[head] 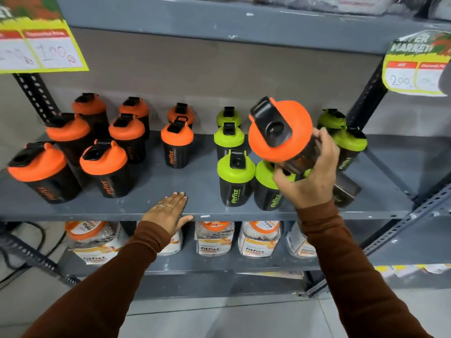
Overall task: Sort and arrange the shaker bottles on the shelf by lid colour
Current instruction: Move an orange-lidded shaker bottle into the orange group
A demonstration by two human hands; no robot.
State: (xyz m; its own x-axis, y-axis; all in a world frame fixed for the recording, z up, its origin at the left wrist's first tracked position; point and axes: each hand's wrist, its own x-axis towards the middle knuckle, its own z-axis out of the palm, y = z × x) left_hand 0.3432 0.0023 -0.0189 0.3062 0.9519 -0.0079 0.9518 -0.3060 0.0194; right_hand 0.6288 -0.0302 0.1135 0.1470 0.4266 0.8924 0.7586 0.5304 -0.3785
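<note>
Black shaker bottles stand on a grey metal shelf (pixel 200 181). Several orange-lidded bottles (pixel 103 164) fill the left half, the rightmost of them (pixel 177 145) near the middle. Green-lidded bottles (pixel 235 176) stand grouped on the right half. My right hand (pixel 310 176) grips one orange-lidded bottle (pixel 280 130), held tilted in the air above the green-lidded group with its lid facing me. My left hand (pixel 169 211) lies flat on the shelf's front edge, fingers spread, holding nothing. A green-lidded bottle under my right hand is partly hidden.
Yellow price cards hang at the upper left (pixel 41 47) and upper right (pixel 417 67). Perforated dark uprights (pixel 36 96) frame the shelf. The lower shelf holds clear jars with orange lids (pixel 214 237). A small dark box (pixel 346 191) lies behind my right hand.
</note>
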